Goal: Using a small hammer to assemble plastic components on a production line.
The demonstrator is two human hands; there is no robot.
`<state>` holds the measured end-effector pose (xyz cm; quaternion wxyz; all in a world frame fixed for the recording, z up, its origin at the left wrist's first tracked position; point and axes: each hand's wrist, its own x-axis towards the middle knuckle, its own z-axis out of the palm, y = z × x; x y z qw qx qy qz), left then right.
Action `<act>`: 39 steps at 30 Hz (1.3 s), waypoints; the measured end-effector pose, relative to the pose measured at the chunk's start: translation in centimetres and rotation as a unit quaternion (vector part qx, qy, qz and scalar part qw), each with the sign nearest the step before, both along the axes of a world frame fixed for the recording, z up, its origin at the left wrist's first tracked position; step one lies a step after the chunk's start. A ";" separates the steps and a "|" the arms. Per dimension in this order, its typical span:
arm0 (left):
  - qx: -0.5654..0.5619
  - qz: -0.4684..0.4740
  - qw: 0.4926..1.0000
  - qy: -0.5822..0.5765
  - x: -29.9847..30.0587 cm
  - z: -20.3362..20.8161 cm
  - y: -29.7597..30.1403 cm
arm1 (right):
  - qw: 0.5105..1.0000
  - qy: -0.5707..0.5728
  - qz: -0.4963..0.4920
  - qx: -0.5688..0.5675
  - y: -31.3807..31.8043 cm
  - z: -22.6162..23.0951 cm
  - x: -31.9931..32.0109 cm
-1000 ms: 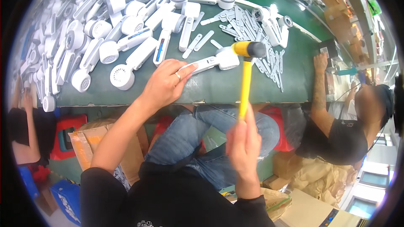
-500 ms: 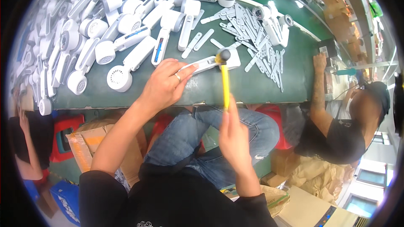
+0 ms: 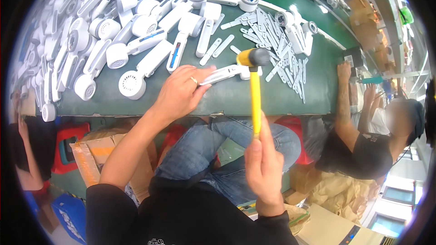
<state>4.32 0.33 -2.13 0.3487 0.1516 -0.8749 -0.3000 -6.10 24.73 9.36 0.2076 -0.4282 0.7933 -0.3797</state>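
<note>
My left hand, with a ring on one finger, grips the end of a white handheld fan that lies on the green table. A long slot runs along the fan's handle. My right hand is closed around the yellow handle of a mallet. The mallet's yellow and dark head is over the fan's far end and hides part of it. Beyond the fan lies a heap of slim white strips.
Many white fans with round vented heads are piled on the table's left, one near my left hand. A few more stand behind the strips. At right a co-worker's arm rests on the table. An opened carton is below its edge.
The mallet has lifted off the fan and shifted right, its head now nearer the camera. My right hand has moved right and back toward me. My left hand still holds the fan.
</note>
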 end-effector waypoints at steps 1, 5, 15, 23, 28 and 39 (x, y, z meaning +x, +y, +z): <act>0.056 0.013 0.998 -0.024 0.0 0.2 0.2 | 0.999 -0.017 -0.004 0.030 -0.6 0.1 0.3; 0.078 0.026 0.996 -0.019 -0.2 -0.4 0.1 | 0.990 0.000 0.014 0.139 -1.6 -1.7 -0.8; 0.187 0.024 0.981 -0.046 -1.0 0.3 0.5 | 0.998 0.040 0.038 0.018 -0.8 -4.0 -0.6; 0.045 0.004 0.999 -0.029 -0.4 0.7 -0.2 | 0.961 0.173 -0.205 0.066 -3.2 -1.7 -18.2; -0.007 -0.029 0.999 -0.027 -1.2 0.9 -0.2 | 0.948 0.090 -0.297 0.075 -8.5 -3.4 -34.5; -0.034 -0.041 0.998 -0.024 -1.0 1.8 -0.2 | 0.953 -0.016 -0.301 0.019 -10.7 -8.3 -43.3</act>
